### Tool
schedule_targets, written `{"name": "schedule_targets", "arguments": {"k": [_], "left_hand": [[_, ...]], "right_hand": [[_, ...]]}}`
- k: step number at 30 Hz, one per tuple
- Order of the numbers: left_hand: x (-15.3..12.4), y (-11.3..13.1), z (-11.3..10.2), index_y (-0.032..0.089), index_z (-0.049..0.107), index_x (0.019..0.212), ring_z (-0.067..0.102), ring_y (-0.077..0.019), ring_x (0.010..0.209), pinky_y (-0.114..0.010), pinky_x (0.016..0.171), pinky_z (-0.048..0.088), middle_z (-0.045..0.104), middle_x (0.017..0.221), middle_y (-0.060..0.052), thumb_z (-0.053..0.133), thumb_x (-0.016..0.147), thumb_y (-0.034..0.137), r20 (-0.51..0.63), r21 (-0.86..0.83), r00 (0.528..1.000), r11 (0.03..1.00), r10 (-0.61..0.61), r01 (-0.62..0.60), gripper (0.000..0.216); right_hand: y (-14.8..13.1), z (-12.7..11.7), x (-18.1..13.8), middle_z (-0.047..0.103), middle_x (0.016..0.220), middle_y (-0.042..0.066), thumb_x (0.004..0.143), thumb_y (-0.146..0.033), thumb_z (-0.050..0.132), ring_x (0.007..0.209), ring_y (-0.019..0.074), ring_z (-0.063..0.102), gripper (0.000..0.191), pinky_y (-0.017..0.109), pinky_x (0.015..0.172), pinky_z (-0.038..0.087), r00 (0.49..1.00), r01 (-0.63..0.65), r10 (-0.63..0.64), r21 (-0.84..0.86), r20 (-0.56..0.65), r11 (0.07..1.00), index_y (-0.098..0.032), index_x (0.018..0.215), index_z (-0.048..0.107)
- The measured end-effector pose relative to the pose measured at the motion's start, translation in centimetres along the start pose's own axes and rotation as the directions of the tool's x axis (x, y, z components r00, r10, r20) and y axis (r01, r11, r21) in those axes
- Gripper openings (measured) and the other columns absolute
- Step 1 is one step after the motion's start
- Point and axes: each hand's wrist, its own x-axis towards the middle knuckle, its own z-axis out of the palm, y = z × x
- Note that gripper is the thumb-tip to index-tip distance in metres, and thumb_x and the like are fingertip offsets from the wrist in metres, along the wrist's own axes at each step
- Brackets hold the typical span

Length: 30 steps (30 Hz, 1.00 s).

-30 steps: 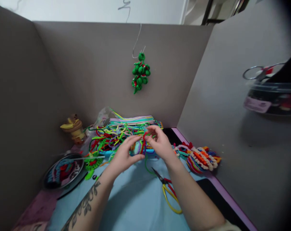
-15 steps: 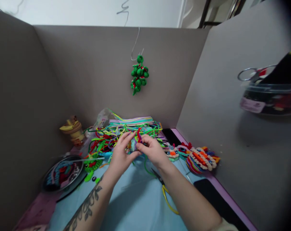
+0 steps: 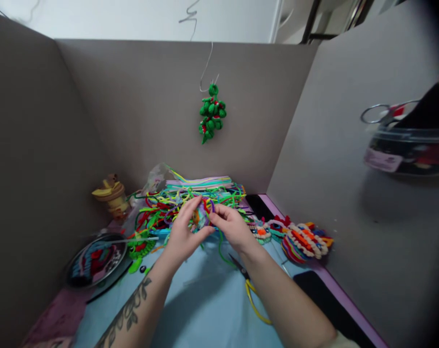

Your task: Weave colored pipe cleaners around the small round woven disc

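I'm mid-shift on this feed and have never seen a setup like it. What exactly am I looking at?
There's no machine here: these are a person's bare hands, seen from one camera worn on their head, looking forward and down. The left hand cups a small multicoloured piece; the right hand seems to pinch its edge, by a purple strand. Beneath is a light blue surface. Scissors with yellow handles lie on it, partly hidden by the right forearm. Behind the hands is a heap of colourful strands; colourful chunky pieces sit to the right. A green ornament hangs in front of the grey back panel.
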Motion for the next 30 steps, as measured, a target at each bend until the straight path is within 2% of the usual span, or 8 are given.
{"name": "schedule_targets", "arguments": {"k": [6,12,15,17,19,22,25,30], "left_hand": [[0.0,-0.4,0.0,0.021,0.044,0.137,0.039,-0.0282,0.134,-0.044,0.11,0.033,0.046,0.141,-0.014,0.072,0.074,0.037,-0.026,-0.034,0.998,0.998,-0.049,0.048,0.072],[0.0,-0.7,0.2,0.02,0.044,0.138,0.04,-0.0275,0.134,-0.042,0.111,0.033,0.045,0.143,-0.013,0.071,0.074,0.038,0.051,-0.173,0.991,0.976,-0.125,0.132,0.072],[0.1,-0.7,-0.1,0.019,0.044,0.138,0.044,-0.0278,0.131,-0.041,0.109,0.036,0.047,0.142,-0.014,0.072,0.074,0.038,0.092,-0.183,0.982,0.966,-0.168,0.182,0.073],[0.1,-0.7,-0.4,0.018,0.041,0.14,0.045,-0.0277,0.13,-0.041,0.108,0.036,0.046,0.143,-0.014,0.072,0.073,0.038,0.168,-0.18,0.97,0.962,-0.176,0.206,0.076],[0.0,-0.6,-0.8,0.019,0.041,0.139,0.046,-0.0275,0.13,-0.041,0.108,0.037,0.047,0.143,-0.013,0.073,0.073,0.038,0.261,-0.169,0.952,0.963,-0.162,0.21,0.076],[0.0,-0.3,-1.2,0.019,0.047,0.135,0.05,-0.0279,0.124,-0.041,0.105,0.039,0.054,0.136,-0.011,0.073,0.072,0.038,0.375,-0.152,0.915,0.964,-0.149,0.219,0.071],[0.1,-0.2,-1.4,0.018,0.052,0.13,0.055,-0.0283,0.118,-0.04,0.1,0.044,0.061,0.127,-0.009,0.071,0.073,0.039,0.45,-0.143,0.877,0.955,-0.17,0.258,0.064],[0.2,-0.5,-1.7,0.019,0.058,0.124,0.059,-0.0273,0.109,-0.037,0.096,0.046,0.065,0.12,-0.007,0.073,0.07,0.039,0.507,-0.154,0.851,0.957,-0.138,0.247,0.06]], "right_hand": [[-0.4,-0.2,-0.1,0.05,0.067,-0.002,0.072,-0.044,0.068,0.066,0.013,0.044,0.031,0.027,0.067,0.038,1.0,0.005,-0.005,-0.014,0.009,1.0,-0.018,0.063,0.052],[-0.1,0.0,-0.1,0.052,0.069,0.0,0.074,-0.043,0.067,0.068,0.0141,0.047,0.032,0.027,0.067,0.041,0.998,0.053,-0.051,-0.071,0.031,0.996,-0.018,0.06,0.053],[-0.2,-0.6,-0.2,0.057,0.076,0.002,0.08,-0.042,0.063,0.071,0.015,0.052,0.024,0.027,0.066,0.043,0.997,0.078,-0.08,-0.118,-0.014,0.99,-0.019,0.079,0.061],[-0.8,-1.2,-0.4,0.06,0.093,0.004,0.081,-0.035,0.063,0.083,0.0171,0.056,0.022,0.029,0.072,0.046,0.977,0.181,-0.203,-0.248,-0.064,0.952,-0.021,0.098,0.062],[-1.6,-1.8,-0.7,0.057,0.112,0.007,0.082,-0.025,0.063,0.102,0.0202,0.054,0.03,0.034,0.087,0.044,0.937,0.329,-0.348,-0.416,0.032,0.848,-0.024,0.111,0.061],[-2.6,-2.6,-1.0,0.06,0.11,0.006,0.084,-0.018,0.06,0.107,0.0207,0.053,0.027,0.038,0.094,0.041,0.881,0.471,-0.363,-0.496,0.303,0.73,-0.025,0.11,0.064],[-2.9,-3.0,-0.9,0.064,0.09,0.004,0.086,-0.018,0.06,0.092,0.0183,0.057,0.015,0.035,0.085,0.045,0.844,0.516,-0.323,-0.483,0.429,0.708,-0.024,0.098,0.068],[-2.8,-3.1,-0.8,0.064,0.082,0.003,0.086,-0.022,0.063,0.085,0.0178,0.058,0.005,0.034,0.08,0.044,0.804,0.551,-0.297,-0.455,0.515,0.7,-0.022,0.088,0.068]]}}
